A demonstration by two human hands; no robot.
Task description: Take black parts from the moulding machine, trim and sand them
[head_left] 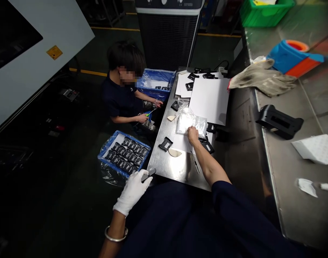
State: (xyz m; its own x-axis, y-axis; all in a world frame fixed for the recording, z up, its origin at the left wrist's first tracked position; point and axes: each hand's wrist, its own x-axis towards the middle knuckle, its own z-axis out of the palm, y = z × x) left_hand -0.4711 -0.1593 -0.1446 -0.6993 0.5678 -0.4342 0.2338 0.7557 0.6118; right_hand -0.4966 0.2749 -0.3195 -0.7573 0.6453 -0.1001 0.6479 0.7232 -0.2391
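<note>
In a white glove, my left hand (133, 189) is closed around a black plastic part (148, 175) beside the near left corner of the metal table (164, 165). My bare right hand (193, 135) presses with closed fingers on a stack of clear plastic bags (184, 123); whether it pinches one is hard to see. A utility knife (195, 163) lies close to my right forearm. Left of the bags, a black plastic frame (166, 143) rests by an oval cream piece (175, 153). More black parts (207, 146) lie partly beneath the bags.
A blue crate (150, 147) of bagged black parts stands left of the table. Beyond it a co-worker (123, 86) sits by another blue crate (153, 94). White sheets (209, 98) cover the table's far side. The right-hand metal bench (282, 172) carries a work glove (263, 77) and a black casing (280, 122).
</note>
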